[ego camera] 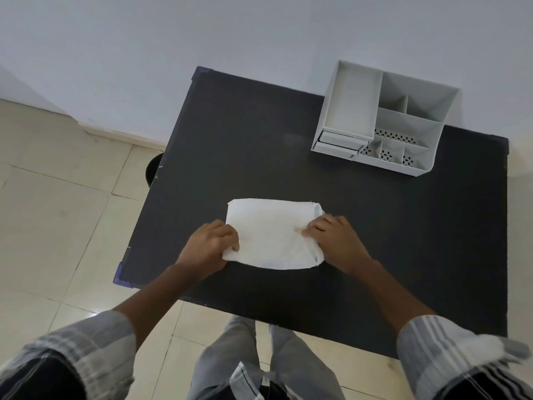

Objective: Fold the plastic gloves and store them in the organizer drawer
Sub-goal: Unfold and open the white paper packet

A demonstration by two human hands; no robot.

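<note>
Table (259, 134), one: dark top, set against the wall; all task items are borne on it.

Organizer (386, 116), one: white, placed at the far right of the table. One long tray is seen on its left side and several smaller open compartments on its right; six are counted, though a hidden one cannot be ruled out. Drawer (337, 141), one seen: set under the long tray, facing near, judged closed or nearly so.

Plastic gloves (271, 235), one white flattened bundle: laid at the near centre of the table, well apart from the organizer. How many gloves are layered in it cannot be told.

Left hand (209, 245), one: the bundle's near-left corner is pinched by curled fingers.

Right hand (334, 239), one: the bundle's right edge is gripped, with the material gathered under the fingers.

Step in hand, as judged: folding, with the bundle already reduced to a rough rectangle. Storing is not yet done.

Next move, as judged: a further fold is called for, since the bundle looks too wide for the drawer; the drawer must then be pulled open.
</note>
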